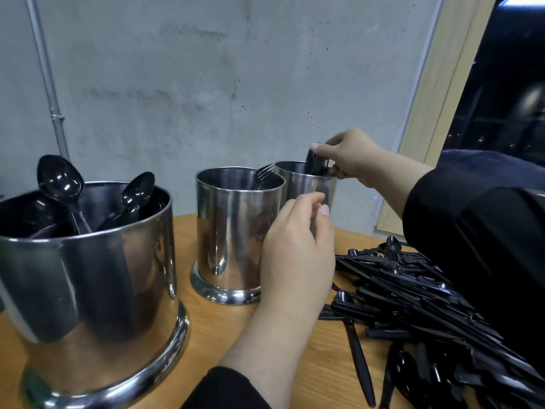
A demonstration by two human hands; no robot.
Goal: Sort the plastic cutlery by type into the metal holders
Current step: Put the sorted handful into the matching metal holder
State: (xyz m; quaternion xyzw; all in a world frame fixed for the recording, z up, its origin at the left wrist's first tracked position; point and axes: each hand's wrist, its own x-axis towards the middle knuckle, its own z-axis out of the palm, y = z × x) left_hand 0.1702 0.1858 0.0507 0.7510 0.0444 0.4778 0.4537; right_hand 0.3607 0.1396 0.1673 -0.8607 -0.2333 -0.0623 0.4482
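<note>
Three shiny metal holders stand on the wooden table. The near left holder point(88, 276) has black plastic spoons point(60, 180) in it. Black forks point(262, 174) lean in the middle holder point(233, 231). Over the far holder point(309, 184), my right hand point(351, 156) pinches a bunch of black knives point(315, 163) standing in its mouth. My left hand point(298, 252) hovers in front of the middle and far holders with fingers loosely curled; nothing shows in it. A heap of mixed black cutlery point(413, 305) lies on the right of the table.
A grey concrete wall with a metal pipe point(47, 81) rises behind the table point(206, 335). At the right are a wooden window frame point(436, 84) and a dark window. My black right sleeve point(486, 246) covers part of the heap.
</note>
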